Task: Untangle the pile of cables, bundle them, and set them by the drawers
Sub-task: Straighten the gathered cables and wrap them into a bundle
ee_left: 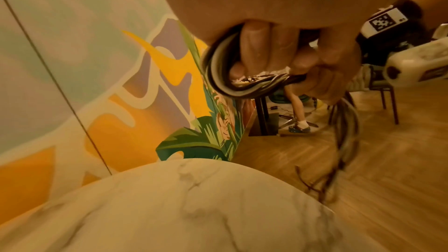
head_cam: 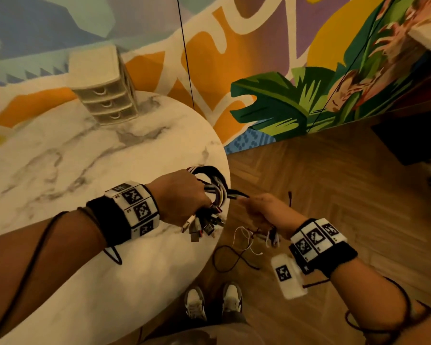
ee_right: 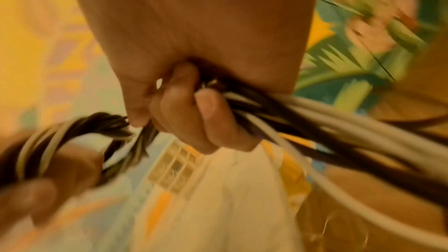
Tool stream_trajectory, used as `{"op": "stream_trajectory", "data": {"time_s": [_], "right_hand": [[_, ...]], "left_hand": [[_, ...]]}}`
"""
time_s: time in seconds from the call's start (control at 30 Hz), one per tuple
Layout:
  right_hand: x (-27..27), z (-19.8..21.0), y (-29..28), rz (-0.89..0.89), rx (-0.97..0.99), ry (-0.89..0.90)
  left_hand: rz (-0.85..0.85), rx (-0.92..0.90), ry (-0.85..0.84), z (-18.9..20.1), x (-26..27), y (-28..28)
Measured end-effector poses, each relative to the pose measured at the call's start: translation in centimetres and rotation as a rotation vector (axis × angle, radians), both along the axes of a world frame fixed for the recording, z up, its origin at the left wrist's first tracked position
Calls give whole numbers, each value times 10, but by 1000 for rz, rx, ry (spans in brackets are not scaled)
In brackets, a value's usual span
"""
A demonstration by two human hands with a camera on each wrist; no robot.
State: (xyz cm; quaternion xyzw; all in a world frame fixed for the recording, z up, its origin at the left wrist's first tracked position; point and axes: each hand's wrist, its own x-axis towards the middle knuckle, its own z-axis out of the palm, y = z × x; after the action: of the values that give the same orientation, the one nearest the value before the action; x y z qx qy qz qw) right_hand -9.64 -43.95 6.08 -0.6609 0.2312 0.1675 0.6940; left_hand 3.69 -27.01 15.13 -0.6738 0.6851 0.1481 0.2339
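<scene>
A bundle of black and white cables is looped at the right edge of the marble table. My left hand grips the looped cables, and several plugs dangle below its fist. My right hand, just off the table over the floor, grips the loose run of the same cables, whose thin ends hang toward the floor. The cream drawers stand at the table's far side, well away from both hands.
The painted wall rises behind the table. Wood floor lies to the right, with my shoes below. In the left wrist view another person's leg and chair legs stand farther off.
</scene>
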Motion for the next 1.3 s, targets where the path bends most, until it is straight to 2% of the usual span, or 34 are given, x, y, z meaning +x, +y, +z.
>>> {"op": "stream_trajectory", "data": {"time_s": [0.1,0.13,0.2,0.3,0.37,0.43,0.5,0.57,0.67,0.8,0.9,0.97,1.03,1.13,1.2,1.3], "right_hand": [[10,1,0,-243,494,202],[12,1,1,-245,595,243],[13,2,6,-123,749,247],[14,6,13,101,841,172],[16,10,17,222,875,147],[16,15,19,271,835,153],[18,18,19,215,591,213],[18,22,18,196,128,218],[18,25,16,322,-497,80],[10,27,28,422,-958,-64],[9,23,29,373,-1117,-86],[13,16,19,335,-1098,-68],[17,9,3,340,-1022,-18],[13,-1,-14,353,-698,42],[8,-11,-20,286,-446,42],[4,-20,-22,178,-154,23]], "left_hand": [[-115,-283,-16,-10,-3,1],[-79,-333,-34,-13,-3,0],[-15,-399,-63,-19,1,-3],[122,-384,-36,-20,16,-5],[154,-343,33,-17,17,-8],[159,-264,32,-12,10,-12],[214,-172,23,-18,8,-11],[285,-130,73,-26,7,-8],[398,-147,205,-41,5,-3],[528,-264,473,-53,6,-6],[601,-224,513,-52,3,-19],[630,-207,553,-49,3,-23],[694,-280,748,-42,8,-24],[927,-473,1026,-26,19,-27],[1080,-566,1291,-15,22,-28],[1078,-670,1631,-4,29,-26]]}}
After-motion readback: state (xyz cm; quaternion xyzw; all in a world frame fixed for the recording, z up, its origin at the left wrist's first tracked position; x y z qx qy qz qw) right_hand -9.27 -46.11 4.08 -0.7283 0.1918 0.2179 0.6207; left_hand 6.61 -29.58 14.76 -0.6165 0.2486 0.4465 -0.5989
